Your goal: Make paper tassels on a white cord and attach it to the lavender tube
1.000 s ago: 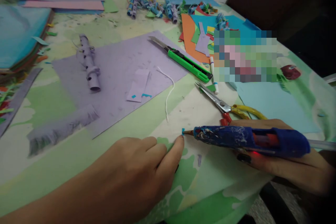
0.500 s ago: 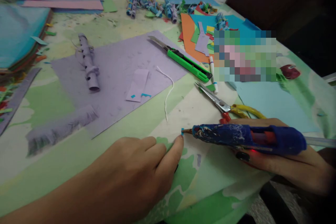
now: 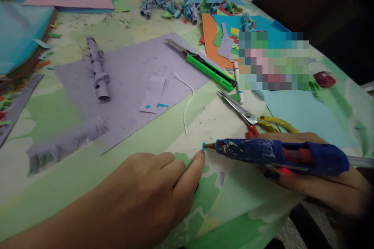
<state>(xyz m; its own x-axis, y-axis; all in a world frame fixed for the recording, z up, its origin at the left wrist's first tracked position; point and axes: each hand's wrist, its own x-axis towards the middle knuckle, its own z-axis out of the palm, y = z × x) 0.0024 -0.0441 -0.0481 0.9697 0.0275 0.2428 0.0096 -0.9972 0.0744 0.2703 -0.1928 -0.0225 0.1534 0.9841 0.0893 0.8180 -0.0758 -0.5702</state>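
My right hand (image 3: 318,186) is wrapped round a blue hot glue gun (image 3: 254,151), with a clear glue stick (image 3: 360,161) out of its back end and a red light glowing below. The nozzle meets a tiny blue paper piece (image 3: 203,146). My left hand (image 3: 157,186) has its index fingertip on that piece, pinning it down, while the other fingers are curled; its thumb is mostly hidden. Beyond the fingertip lies a white string (image 3: 191,97). Scissors (image 3: 248,116) with yellow and red handles rest behind the gun.
A green box cutter (image 3: 210,70), blade out, lies across a purple paper sheet (image 3: 125,62). A rolled purple paper tube (image 3: 97,70) and a fringed purple strip (image 3: 67,144) are at left. Several small paper rolls (image 3: 169,6) sit at the back. A white marker (image 3: 239,81) lies near orange paper (image 3: 209,39).
The glue gun and my right hand have shifted slightly to the right. My left hand stays almost in place, its fingertip still at the blue paper piece.
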